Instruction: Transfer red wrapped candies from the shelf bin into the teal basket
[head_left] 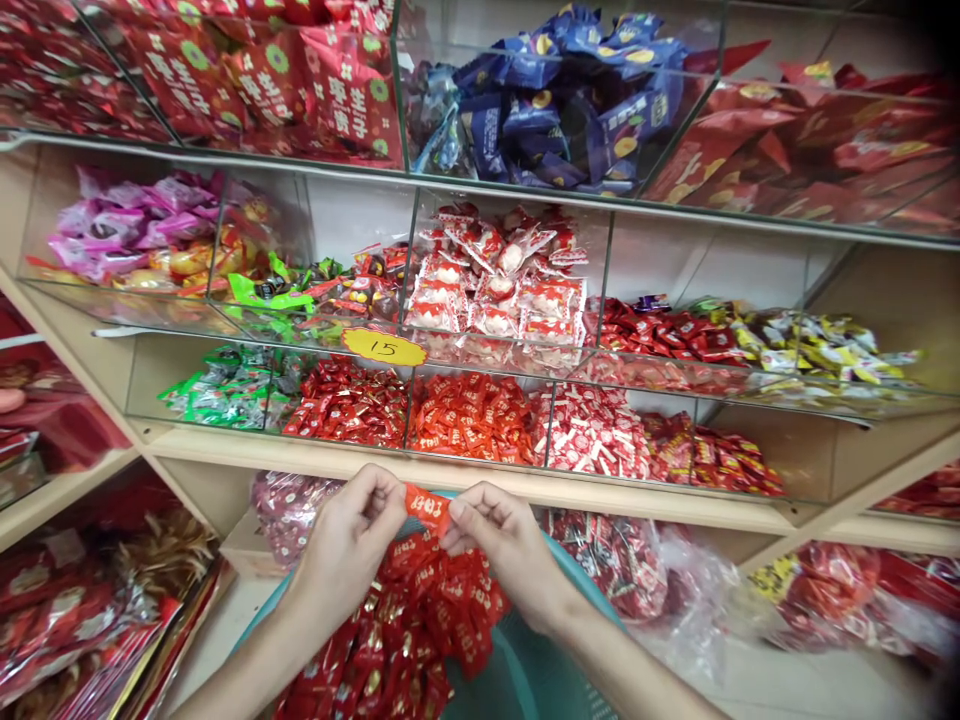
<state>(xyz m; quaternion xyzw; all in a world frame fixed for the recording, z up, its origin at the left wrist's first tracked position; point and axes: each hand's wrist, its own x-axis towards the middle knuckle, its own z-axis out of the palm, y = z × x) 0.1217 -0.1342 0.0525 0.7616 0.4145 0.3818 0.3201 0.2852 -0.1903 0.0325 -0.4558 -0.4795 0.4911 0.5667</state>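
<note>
Between my two hands an orange-red wrapped candy [427, 508] with pale lettering is stretched out flat. My left hand [369, 515] pinches its left end, and my right hand [480, 522] pinches its right end. Directly beneath them is a teal plastic basket [525, 655], with a heap of red wrapped candies [375, 650] in it and more orange-red ones [469, 610] on top. Similar orange-red candies [472, 415] fill a clear shelf compartment just beyond my hands.
Glass-fronted shelves hold sorted candies, with a yellow price tag [384, 347] reading 15. The wooden shelf edge [300, 455] runs just beyond my hands. Bagged candies [615, 560] lie under the shelf to the right. At the lower left are red packages [67, 600].
</note>
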